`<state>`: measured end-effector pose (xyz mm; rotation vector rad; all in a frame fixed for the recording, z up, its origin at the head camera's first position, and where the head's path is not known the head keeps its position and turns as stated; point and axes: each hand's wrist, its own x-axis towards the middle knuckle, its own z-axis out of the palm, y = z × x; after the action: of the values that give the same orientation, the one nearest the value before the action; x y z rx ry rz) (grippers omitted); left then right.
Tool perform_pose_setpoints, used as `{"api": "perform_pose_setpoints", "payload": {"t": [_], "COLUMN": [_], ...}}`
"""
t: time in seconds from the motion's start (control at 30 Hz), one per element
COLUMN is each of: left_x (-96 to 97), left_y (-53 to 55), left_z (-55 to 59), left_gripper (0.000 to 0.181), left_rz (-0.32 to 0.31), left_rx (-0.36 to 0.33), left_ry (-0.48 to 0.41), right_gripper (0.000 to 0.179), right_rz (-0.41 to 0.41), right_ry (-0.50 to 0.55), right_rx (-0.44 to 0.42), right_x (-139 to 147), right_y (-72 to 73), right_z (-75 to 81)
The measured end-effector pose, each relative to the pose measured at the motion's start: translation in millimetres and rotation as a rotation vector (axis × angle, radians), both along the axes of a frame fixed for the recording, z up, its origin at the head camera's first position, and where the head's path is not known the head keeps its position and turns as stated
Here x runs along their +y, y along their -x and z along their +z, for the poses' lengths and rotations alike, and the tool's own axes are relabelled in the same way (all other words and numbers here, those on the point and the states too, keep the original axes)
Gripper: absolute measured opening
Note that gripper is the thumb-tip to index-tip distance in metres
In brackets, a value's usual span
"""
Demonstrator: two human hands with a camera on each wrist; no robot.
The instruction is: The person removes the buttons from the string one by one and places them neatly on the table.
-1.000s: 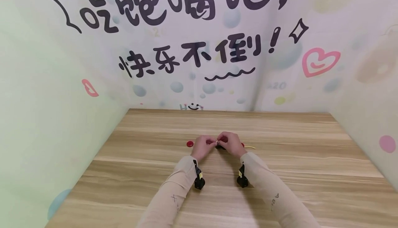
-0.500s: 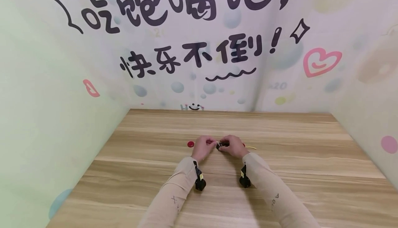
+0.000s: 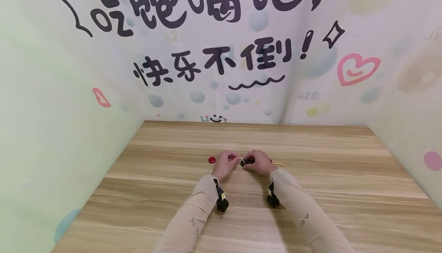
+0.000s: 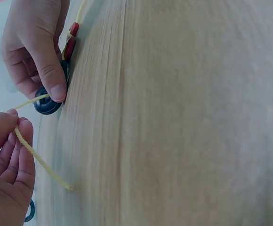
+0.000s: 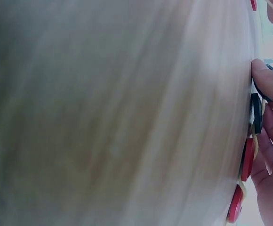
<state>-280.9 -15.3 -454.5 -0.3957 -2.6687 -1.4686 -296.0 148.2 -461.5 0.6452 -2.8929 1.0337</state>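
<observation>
In the left wrist view, a black button (image 4: 47,106) with a raised rim has yellow string (image 4: 43,162) coming out of its face. My right hand (image 3: 259,162) pinches that button near the tabletop, thumb on its front. To the left of it, my left hand (image 3: 225,163) pinches the string between thumb and fingertips. One length runs taut to the button, and a loose end hangs below the fingers. Behind the right hand, another black button (image 5: 257,113) and two red buttons (image 5: 247,159) stand in line on the string.
On the wooden table (image 3: 310,195), a separate red button (image 3: 212,160) lies left of the left hand. The string's far tail (image 3: 279,164) stretches out past the right hand. A dark curved edge (image 4: 29,212) shows beneath the left hand. A printed cloth wall (image 3: 221,103) closes the back.
My right hand has drawn slightly right and down from the left fingertips onto the black button. More string shows between the hands. The left hand has barely moved.
</observation>
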Motion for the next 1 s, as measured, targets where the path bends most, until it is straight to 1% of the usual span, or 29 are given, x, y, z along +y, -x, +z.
{"api": "perform_pose_setpoints", "payload": {"t": [0.17,0.3,0.4,0.6,0.8,1.0], "left_x": [-1.4,-2.5,-3.6,-4.6,-7.8,-11.1], "left_y": [0.1,-2.3,-3.8,-4.7,-5.3,-5.1], "left_z": [-0.6,1.8,3.2,3.4,3.9,2.6], "left_gripper": [0.009,0.008,0.008,0.007,0.008,0.008], "left_rz": [0.009,0.008,0.008,0.019,0.003,0.003], "left_rx": [-0.006,-0.008,-0.017,-0.015,-0.003,0.002], "left_ry": [-0.006,-0.038,-0.061,-0.036,-0.022,-0.008], "right_gripper": [0.015,0.016,0.018,0.018,0.018,0.01], "right_rz": [0.064,0.081,0.091,0.123,0.139,0.139], "right_ry": [0.013,0.012,0.003,-0.002,0.017,0.057], "right_rx": [-0.004,-0.025,-0.026,-0.04,-0.041,-0.015], "right_x": [1.5,2.5,4.2,6.2,8.5,10.4], "right_y": [-0.2,0.1,0.2,-0.7,-2.0,-4.1], "right_z": [-0.8,-2.1,-2.8,-1.1,-1.1,2.2]}}
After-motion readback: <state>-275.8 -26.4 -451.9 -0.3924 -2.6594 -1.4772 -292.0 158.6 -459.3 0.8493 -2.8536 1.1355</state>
